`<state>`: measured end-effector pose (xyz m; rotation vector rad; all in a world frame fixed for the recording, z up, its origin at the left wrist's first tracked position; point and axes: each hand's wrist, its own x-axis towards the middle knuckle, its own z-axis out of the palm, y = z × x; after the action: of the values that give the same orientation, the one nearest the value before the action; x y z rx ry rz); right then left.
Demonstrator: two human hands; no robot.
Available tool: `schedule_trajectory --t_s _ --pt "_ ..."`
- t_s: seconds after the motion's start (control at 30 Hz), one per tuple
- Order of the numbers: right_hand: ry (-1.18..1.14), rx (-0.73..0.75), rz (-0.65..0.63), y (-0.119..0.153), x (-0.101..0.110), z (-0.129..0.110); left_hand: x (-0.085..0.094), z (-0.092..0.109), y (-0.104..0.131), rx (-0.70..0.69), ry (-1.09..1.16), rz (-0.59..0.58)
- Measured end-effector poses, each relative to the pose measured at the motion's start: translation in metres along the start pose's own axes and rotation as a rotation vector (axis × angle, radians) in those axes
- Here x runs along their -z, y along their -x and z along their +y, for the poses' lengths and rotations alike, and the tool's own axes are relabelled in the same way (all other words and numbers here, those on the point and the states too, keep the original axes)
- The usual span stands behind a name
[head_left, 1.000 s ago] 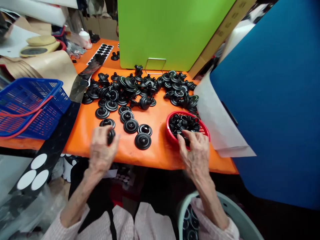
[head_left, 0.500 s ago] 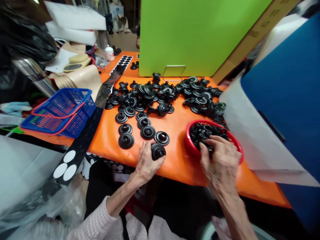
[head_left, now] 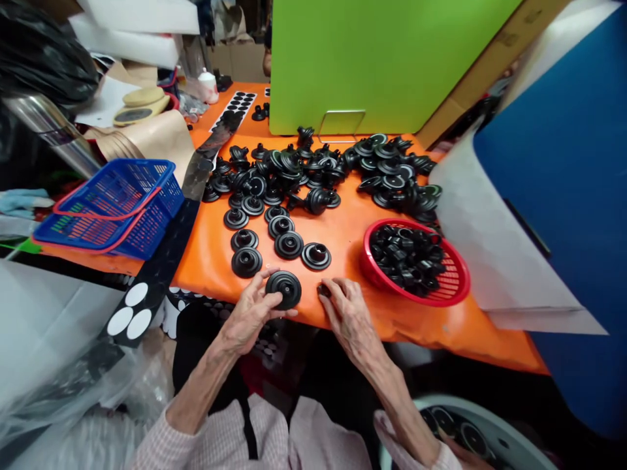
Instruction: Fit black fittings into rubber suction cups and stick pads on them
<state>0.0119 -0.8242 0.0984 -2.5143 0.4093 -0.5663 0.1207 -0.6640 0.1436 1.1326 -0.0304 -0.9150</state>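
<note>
My left hand (head_left: 252, 310) holds a round black ridged disc (head_left: 284, 290) at the table's front edge, fingers around its rim. To its right, my right hand (head_left: 347, 313) pinches a small black part (head_left: 323, 290) just above the orange table. A red basket (head_left: 453, 297) of small black parts (head_left: 406, 258) stands right of my right hand. Beyond my hands, single black discs (head_left: 289, 245) lie in short rows. Farther back is a heap of black stemmed discs (head_left: 318, 170).
A blue basket (head_left: 161, 222) with red handles stands at the left. A green board (head_left: 386, 65) rises behind the heap, and a blue panel (head_left: 553, 170) leans at the right. A pale tub (head_left: 470, 408) of black parts sits below the table's edge.
My right hand has left the red basket and moved left with a small black part. My left hand has shifted slightly left, and the disc in it is tilted to show its flatter face.
</note>
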Motion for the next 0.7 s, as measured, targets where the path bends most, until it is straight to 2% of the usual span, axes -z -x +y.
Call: schedule_trajectory --t_s 0.13,0.27,0.4,0.53,0.7 --pt "-0.187 -0.021 0.062 0.000 0.009 -0.030 -0.003 -0.006 -0.002 -0.045 -0.038 -0.026" --pt "-0.279 -0.002 0.127 0.002 0.005 -0.054 -0.004 -0.012 -0.005 -0.090 -0.105 -0.010" --pt "-0.273 -0.016 0.189 0.002 -0.002 -0.057 -0.006 -0.015 -0.005 -0.101 -0.156 -0.014" --pt "-0.247 0.003 0.198 0.004 -0.006 -0.053 -0.009 -0.017 -0.004 -0.115 -0.163 -0.026" --pt "-0.273 -0.019 0.141 0.011 -0.009 -0.055 -0.009 -0.019 -0.004 -0.103 -0.089 -0.047"
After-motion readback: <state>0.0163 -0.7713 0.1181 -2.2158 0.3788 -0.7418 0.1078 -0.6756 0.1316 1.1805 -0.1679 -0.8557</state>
